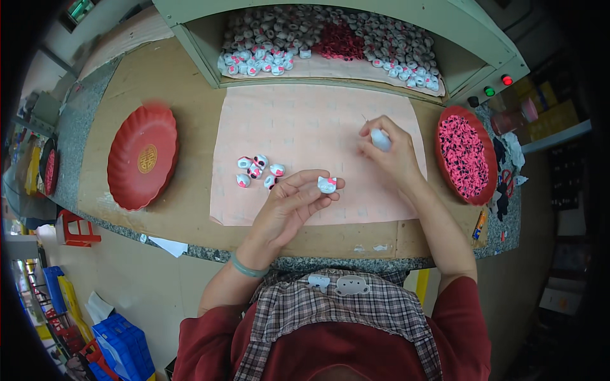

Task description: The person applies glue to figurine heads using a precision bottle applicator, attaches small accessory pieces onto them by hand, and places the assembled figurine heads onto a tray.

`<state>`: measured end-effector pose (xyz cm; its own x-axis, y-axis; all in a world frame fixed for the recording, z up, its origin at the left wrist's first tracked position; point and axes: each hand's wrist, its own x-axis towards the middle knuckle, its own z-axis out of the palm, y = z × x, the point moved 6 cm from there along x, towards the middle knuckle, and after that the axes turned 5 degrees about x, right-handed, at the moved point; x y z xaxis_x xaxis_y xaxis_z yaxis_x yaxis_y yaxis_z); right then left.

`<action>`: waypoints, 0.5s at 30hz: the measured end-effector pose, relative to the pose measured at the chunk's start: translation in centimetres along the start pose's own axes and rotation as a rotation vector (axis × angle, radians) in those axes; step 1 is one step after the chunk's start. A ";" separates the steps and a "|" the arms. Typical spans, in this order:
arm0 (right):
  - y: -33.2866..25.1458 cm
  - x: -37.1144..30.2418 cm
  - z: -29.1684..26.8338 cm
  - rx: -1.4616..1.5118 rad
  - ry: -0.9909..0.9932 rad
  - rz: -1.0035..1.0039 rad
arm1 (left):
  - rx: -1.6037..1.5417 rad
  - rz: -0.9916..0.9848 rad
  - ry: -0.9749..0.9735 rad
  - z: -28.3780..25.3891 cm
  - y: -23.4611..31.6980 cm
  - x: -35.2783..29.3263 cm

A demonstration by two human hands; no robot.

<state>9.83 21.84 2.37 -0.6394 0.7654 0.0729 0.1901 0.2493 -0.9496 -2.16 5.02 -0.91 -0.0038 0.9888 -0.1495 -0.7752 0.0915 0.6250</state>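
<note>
My left hand [287,206], palm up, pinches a small white cat-head piece [326,185] with a pink bow at its fingertips. Up and to the right, my right hand [400,152] grips a small white squeeze bottle [380,140] whose thin needle tip points up and to the left, apart from the piece. A little cluster of similar white cat heads [257,171], some with dark openings showing, lies left of my left hand. Beneath both hands spreads a pale pink sheet [305,120].
At the left lies a red scalloped plate [130,174]. On the right a red dish [492,181] holds many pink-and-black bits. A green metal cabinet [203,57] along the back holds many white heads and a dark red heap. A yellow-blue tube [479,224] lies near the right edge.
</note>
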 end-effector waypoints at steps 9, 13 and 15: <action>0.7 14.6 -2.2 -0.749 0.285 -0.558 | 0.030 0.006 0.014 0.0 0.4 -0.3; 1.9 17.8 -1.5 -0.934 0.310 -0.316 | 0.027 0.009 0.037 -0.3 0.6 -0.6; 2.5 18.4 -1.5 -0.989 0.259 -0.245 | 0.024 0.008 0.040 -0.4 0.8 -0.6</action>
<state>-0.35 37.44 1.80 -0.5859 0.7031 0.4031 0.6754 0.6985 -0.2366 -3.02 4.42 -0.69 -0.0358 0.9839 -0.1751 -0.7595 0.0871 0.6447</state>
